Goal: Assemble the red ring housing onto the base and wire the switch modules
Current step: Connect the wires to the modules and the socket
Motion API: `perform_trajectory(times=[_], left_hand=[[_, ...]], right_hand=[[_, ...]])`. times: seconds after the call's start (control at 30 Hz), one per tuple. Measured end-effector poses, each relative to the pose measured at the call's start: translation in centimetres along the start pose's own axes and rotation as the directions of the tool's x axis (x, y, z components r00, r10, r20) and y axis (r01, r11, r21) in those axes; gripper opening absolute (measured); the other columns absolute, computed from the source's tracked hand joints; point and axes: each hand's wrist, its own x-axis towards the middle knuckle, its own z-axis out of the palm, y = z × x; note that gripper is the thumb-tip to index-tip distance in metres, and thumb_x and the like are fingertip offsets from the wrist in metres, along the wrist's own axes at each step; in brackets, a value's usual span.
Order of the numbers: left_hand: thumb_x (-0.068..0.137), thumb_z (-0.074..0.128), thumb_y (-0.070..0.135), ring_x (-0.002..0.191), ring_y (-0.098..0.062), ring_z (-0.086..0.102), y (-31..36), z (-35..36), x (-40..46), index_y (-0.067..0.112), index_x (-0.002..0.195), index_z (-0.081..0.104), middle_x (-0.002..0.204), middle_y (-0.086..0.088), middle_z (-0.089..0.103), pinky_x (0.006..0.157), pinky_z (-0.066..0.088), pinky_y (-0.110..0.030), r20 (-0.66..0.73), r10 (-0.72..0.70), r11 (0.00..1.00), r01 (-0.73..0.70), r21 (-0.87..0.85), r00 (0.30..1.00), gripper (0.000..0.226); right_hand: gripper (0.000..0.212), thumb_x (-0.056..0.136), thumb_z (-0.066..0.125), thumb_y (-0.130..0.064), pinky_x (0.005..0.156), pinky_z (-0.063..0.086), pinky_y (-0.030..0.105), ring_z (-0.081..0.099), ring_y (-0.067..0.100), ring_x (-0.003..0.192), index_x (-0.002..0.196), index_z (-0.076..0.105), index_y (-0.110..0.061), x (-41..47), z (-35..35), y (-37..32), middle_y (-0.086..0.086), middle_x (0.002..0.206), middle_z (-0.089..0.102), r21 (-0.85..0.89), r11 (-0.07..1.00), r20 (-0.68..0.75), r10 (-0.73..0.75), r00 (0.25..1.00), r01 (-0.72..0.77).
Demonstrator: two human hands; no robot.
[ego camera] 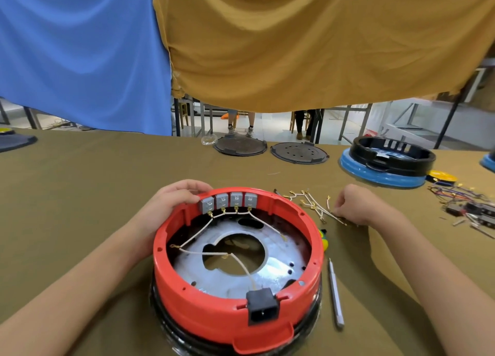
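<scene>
1. I see the red ring housing [238,296] sitting on the black base [171,326] at the near middle of the table [80,195]; the base shows only as a dark rim below the red wall, and its near edge is cut off by the bottom of the frame.
2. Four grey switch modules [229,201] stand side by side on the inside of the housing's far wall. White wires [203,231] run from their lower terminals down over the silver plate [278,256] inside the ring.
3. One wire reaches the black power socket [262,306] set in the near wall; where it joins is hidden behind the socket.
4. My left hand [174,197] grips the far-left rim of the housing, fingers curled over the edge beside the leftmost module; the fingertips are hidden behind the wall.
5. My right hand [353,204] rests on the cloth to the right of the housing, fingers curled down onto the loose white wires [316,205]. I cannot tell whether it actually pinches one.
6. A slim grey tool [336,296] lies just right of the housing; a yellow-green object [323,239] is mostly hidden behind the red wall.
7. Farther out are two dark round lids [270,148], a black ring on a blue base [385,162], and a blurred tangle of small parts [468,205] at the right edge.
</scene>
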Motion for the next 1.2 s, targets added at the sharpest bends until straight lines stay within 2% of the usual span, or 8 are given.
perform_trajectory(times=[0.17, 0.3, 0.4, 0.53, 0.8, 0.9, 1.03, 1.2], left_hand=[[0.055, 0.058, 0.006, 0.092, -0.031, 0.070, 0.0, -1.3, 0.4, 0.010, 0.104, 0.070, 0.113, -0.017, 0.070, 0.076, 0.059, -0.039, 0.101, -0.055, 0.998, 0.053, 0.019, 0.993, 0.051], [0.056, 0.056, 0.001, 0.070, -0.019, 0.070, 0.6, -2.1, 0.5, 0.016, 0.103, 0.063, 0.099, -0.011, 0.070, 0.070, 0.053, -0.037, 0.011, -0.132, 0.966, 0.126, 0.227, 0.991, 0.050], [0.048, 0.071, 0.019, 0.076, -0.023, 0.068, 1.0, -2.1, -0.5, 0.019, 0.102, 0.068, 0.096, -0.008, 0.072, 0.071, 0.053, -0.038, 0.027, -0.136, 0.952, 0.123, 0.280, 0.990, 0.054], [0.078, 0.073, 0.004, 0.087, -0.024, 0.073, 1.3, -1.5, -1.1, 0.016, 0.109, 0.072, 0.107, -0.005, 0.074, 0.066, 0.059, -0.026, 0.025, -0.036, 0.963, 0.028, 0.266, 0.999, 0.034], [0.080, 0.072, 0.025, 0.102, -0.022, 0.069, 1.7, -0.1, -1.2, 0.022, 0.125, 0.061, 0.116, -0.004, 0.072, 0.091, 0.054, -0.036, 0.041, -0.127, 0.967, 0.114, 0.229, 0.991, 0.046], [0.069, 0.066, 0.019, 0.090, -0.015, 0.064, 2.0, -0.8, -1.8, 0.020, 0.118, 0.058, 0.107, -0.004, 0.065, 0.080, 0.047, -0.033, 0.053, -0.177, 0.930, 0.150, 0.334, 0.983, 0.050], [0.085, 0.058, -0.007, 0.073, -0.011, 0.066, 2.1, -1.2, -1.7, 0.011, 0.111, 0.064, 0.101, -0.007, 0.067, 0.058, 0.054, -0.023, -0.004, -0.112, 0.914, 0.104, 0.393, 0.994, 0.032], [0.089, 0.060, -0.007, 0.095, -0.023, 0.071, 2.3, -0.8, -0.7, 0.011, 0.121, 0.065, 0.114, -0.007, 0.073, 0.078, 0.060, -0.028, 0.070, -0.080, 0.939, 0.051, 0.340, 0.994, 0.037]], right_hand=[[0.010, 0.100, 0.052, -0.018, 0.073, 0.052, 0.030, 0.063, 0.018, 0.086, 0.096, 0.058, -0.012, -0.6, -0.1, -1.6, 0.004, 0.092, 0.065, 0.228, 0.954, -0.113, -0.170, 0.979, 0.192], [0.009, 0.100, 0.052, -0.013, 0.060, 0.049, 0.019, 0.059, 0.008, 0.066, 0.093, 0.058, -0.015, -3.0, -0.6, -4.3, 0.001, 0.079, 0.067, 0.622, 0.681, -0.253, -0.292, 0.922, 0.386], [0.009, 0.098, 0.058, -0.014, 0.057, 0.048, 0.015, 0.056, 0.002, 0.060, 0.097, 0.066, -0.017, -4.9, -1.0, -6.2, -0.004, 0.076, 0.070, 0.691, 0.548, -0.286, -0.391, 0.875, 0.471], [0.008, 0.092, 0.066, -0.009, 0.069, 0.052, 0.016, 0.064, 0.006, 0.074, 0.095, 0.072, -0.014, -7.1, -1.1, -8.1, 0.005, 0.086, 0.074, 0.781, 0.384, -0.262, -0.515, 0.816, 0.493], [0.022, 0.098, 0.057, -0.012, 0.085, 0.050, 0.023, 0.068, 0.009, 0.089, 0.104, 0.077, -0.021, -9.6, -1.7, -9.7, -0.007, 0.088, 0.074, 0.609, 0.444, -0.213, -0.706, 0.675, 0.657], [0.025, 0.099, 0.056, -0.014, 0.082, 0.050, 0.020, 0.067, 0.009, 0.086, 0.104, 0.075, -0.029, -10.1, -1.6, -10.0, -0.010, 0.086, 0.074, 0.560, 0.470, -0.201, -0.722, 0.662, 0.682], [0.014, 0.096, 0.061, -0.018, 0.084, 0.054, 0.041, 0.069, 0.019, 0.083, 0.099, 0.074, -0.024, -10.4, -1.5, -10.1, -0.007, 0.083, 0.075, 0.541, 0.503, -0.176, -0.716, 0.676, 0.674], [0.010, 0.095, 0.064, -0.021, 0.076, 0.054, 0.035, 0.069, 0.014, 0.078, 0.096, 0.073, -0.026, -10.8, -2.1, -10.2, -0.010, 0.082, 0.076, 0.516, 0.502, -0.126, -0.757, 0.641, 0.694]])
